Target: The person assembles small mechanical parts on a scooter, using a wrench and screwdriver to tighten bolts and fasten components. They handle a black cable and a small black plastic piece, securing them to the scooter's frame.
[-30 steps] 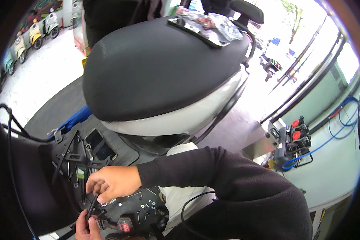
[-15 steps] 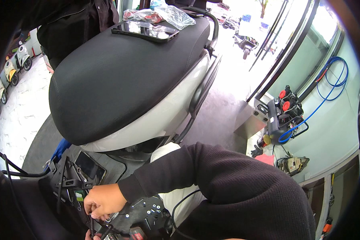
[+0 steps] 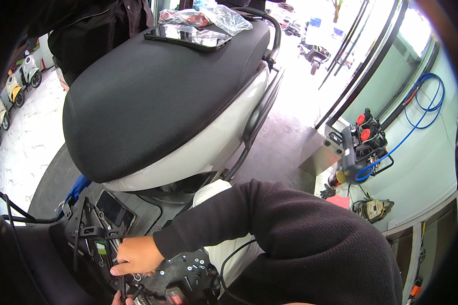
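Observation:
My right hand [image 3: 138,255] reaches across from the right in a black knitted sleeve [image 3: 203,223]. Its fingers curl over the upper end of a slim black rod [image 3: 123,285], with the thumb lying towards the left. Only the fingertips of my left hand [image 3: 121,300] show at the bottom edge, closed around the lower part of that rod. What lies inside the right palm is hidden. Beside the hands is a small metal ring [image 3: 137,277]. A black bracket [image 3: 94,232] with slots and bars sits just beyond the right hand.
Loose bolts and washers [image 3: 194,268] lie on the dark footboard, with a phone [image 3: 116,209] further off. The scooter's black seat [image 3: 163,107] carries another phone [image 3: 188,38] and plastic bags [image 3: 226,19]. An air compressor [image 3: 359,147] with a blue hose [image 3: 392,147] stands right. Someone in dark clothes [image 3: 99,40] is behind.
My right hand has turned and shifted slightly right, its thumb now pointing left across the rod. The left fingertips have moved a little right and down. The camera view has shifted slightly.

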`<state>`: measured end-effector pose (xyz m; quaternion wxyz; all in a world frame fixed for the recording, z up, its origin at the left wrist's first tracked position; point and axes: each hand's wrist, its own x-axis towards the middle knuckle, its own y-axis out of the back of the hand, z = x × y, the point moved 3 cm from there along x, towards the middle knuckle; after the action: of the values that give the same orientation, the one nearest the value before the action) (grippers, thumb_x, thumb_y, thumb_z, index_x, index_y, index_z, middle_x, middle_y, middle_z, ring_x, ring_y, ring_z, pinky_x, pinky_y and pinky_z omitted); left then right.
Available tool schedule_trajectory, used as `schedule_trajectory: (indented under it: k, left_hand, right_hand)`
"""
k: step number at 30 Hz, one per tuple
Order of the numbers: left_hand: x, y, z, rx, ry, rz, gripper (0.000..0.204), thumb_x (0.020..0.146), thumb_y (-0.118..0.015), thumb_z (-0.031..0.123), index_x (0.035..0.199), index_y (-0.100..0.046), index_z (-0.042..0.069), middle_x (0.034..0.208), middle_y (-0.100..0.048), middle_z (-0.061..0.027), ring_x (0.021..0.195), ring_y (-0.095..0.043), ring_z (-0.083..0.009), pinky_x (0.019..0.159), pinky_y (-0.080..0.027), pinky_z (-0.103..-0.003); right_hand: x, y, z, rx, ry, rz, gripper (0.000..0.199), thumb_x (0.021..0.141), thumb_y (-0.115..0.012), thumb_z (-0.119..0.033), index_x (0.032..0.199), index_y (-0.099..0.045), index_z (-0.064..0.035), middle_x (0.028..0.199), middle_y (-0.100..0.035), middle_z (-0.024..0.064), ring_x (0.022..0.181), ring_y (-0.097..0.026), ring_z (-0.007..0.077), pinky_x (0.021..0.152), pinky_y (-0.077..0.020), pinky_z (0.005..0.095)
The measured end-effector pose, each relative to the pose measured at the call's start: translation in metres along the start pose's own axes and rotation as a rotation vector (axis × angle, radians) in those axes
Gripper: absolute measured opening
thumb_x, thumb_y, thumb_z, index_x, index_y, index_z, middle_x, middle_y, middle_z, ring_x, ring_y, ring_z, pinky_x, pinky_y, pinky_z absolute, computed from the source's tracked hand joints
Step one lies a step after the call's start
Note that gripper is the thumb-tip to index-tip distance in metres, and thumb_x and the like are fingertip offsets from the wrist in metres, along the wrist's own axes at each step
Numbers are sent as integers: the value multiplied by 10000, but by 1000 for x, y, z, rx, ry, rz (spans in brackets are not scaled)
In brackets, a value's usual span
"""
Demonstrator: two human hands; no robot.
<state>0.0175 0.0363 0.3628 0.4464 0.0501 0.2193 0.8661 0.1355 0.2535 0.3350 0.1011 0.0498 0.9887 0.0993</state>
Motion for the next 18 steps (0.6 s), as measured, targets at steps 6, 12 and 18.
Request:
schedule_trajectory:
  k: [6,12,18]
  left_hand:
    - [0,0,1,-66,47,-5,332,1063,-669,59,1357,-661,-95,1197,-755,-147,1022,-687,-180,915,-557,-318]
    - [-1,-1,1,-40,12,-35,334,1065,-669,64,1361,-658,-90,1196,-753,-149,1033,-687,-185,926,-555,-317]
    - [1,0,-5,-113,29,-34,334,1064,-672,58,1367,-654,-81,1156,-742,-112,976,-659,-148,874,-548,-290]
  right_hand:
    - [4,-1,-3,247,286,40,366,1078,-615,-246,1113,-634,118,804,-755,156,647,-757,205,576,-601,335]
    - [3,-3,0,-54,102,50,381,1088,-608,-306,1071,-656,72,757,-727,117,689,-752,186,629,-606,325]
    - [2,-1,-7,38,183,101,445,1113,-542,-332,1031,-665,88,687,-730,116,599,-740,197,552,-588,339]
